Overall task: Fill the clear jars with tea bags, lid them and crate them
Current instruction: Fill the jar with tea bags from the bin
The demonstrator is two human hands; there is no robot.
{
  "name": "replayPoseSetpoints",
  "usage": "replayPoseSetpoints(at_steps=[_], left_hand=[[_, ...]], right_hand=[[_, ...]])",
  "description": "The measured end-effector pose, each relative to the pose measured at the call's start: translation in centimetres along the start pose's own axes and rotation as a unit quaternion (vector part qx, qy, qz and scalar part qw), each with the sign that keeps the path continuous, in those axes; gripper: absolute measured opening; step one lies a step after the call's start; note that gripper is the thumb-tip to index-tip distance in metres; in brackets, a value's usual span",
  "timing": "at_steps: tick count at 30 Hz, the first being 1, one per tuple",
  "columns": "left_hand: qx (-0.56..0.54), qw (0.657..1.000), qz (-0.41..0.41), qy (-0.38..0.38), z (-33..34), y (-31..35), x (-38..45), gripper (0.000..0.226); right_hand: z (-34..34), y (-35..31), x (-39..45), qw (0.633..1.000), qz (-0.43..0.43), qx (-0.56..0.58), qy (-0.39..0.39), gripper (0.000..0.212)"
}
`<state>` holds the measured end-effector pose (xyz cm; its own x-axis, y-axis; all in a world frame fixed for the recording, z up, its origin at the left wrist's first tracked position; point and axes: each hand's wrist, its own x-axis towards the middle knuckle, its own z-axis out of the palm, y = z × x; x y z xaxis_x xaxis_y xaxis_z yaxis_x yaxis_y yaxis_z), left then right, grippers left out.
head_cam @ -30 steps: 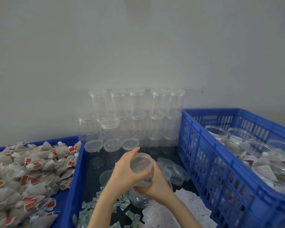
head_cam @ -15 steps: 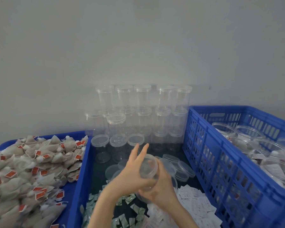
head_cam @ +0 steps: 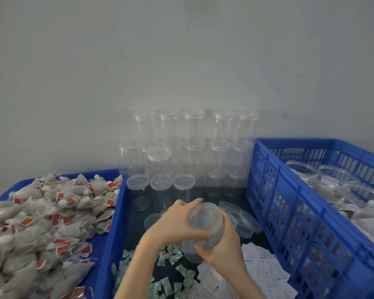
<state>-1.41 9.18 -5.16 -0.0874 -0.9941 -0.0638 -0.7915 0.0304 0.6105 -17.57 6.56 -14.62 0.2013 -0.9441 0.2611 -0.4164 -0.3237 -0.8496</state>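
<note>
Left hand (head_cam: 177, 223) grips the round clear lid (head_cam: 203, 214) atop the clear plastic jar (head_cam: 203, 236), held over the middle blue tray (head_cam: 108, 244), right hand (head_cam: 222, 249) clasping its body; unscrew squarely, keeping the jar steady.

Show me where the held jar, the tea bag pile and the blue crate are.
held jar (head_cam: 205, 221): head view, on its clear side wall.
tea bag pile (head_cam: 43, 216): head view, on the middle of the heap.
blue crate (head_cam: 289, 203): head view, on its slotted left wall.
</note>
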Motion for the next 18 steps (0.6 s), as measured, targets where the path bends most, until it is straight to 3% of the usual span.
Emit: replayPoseSetpoints(at_steps=[3,6,9,12,13,16,18], left_hand=[[0.009,0.999,0.002,0.047,2.2,1.3,1.2,0.094],[-0.027,0.994,0.008,0.106,3.0,2.3,2.5,0.071],[-0.075,0.982,-0.031,0.172,3.4,3.3,3.4,0.054],[-0.053,0.968,-0.064,0.236,4.0,4.3,3.7,0.042],[-0.056,0.976,-0.049,0.203,4.2,4.2,3.8,0.048],[-0.048,0.997,0.05,-0.032,3.1,3.4,3.7,0.089],[0.007,0.994,0.084,-0.065,2.0,2.9,3.5,0.098]], right_hand=[[0.0,-0.6,-0.2,0.999,-0.033,-0.019,-0.014,0.105],[-0.2,-0.9,-0.3,0.999,-0.044,-0.025,-0.019,0.101],[-0.2,-0.7,-0.3,0.999,-0.019,-0.025,0.0,0.103],[-0.2,-0.7,0.0,0.998,-0.03,-0.049,0.03,0.107],[-0.3,-0.6,0.1,0.997,-0.033,-0.06,0.045,0.103],[-1.0,0.2,0.3,0.996,0.007,-0.051,0.077,0.103],[-1.3,0.9,0.3,0.996,0.007,-0.048,0.081,0.104]])
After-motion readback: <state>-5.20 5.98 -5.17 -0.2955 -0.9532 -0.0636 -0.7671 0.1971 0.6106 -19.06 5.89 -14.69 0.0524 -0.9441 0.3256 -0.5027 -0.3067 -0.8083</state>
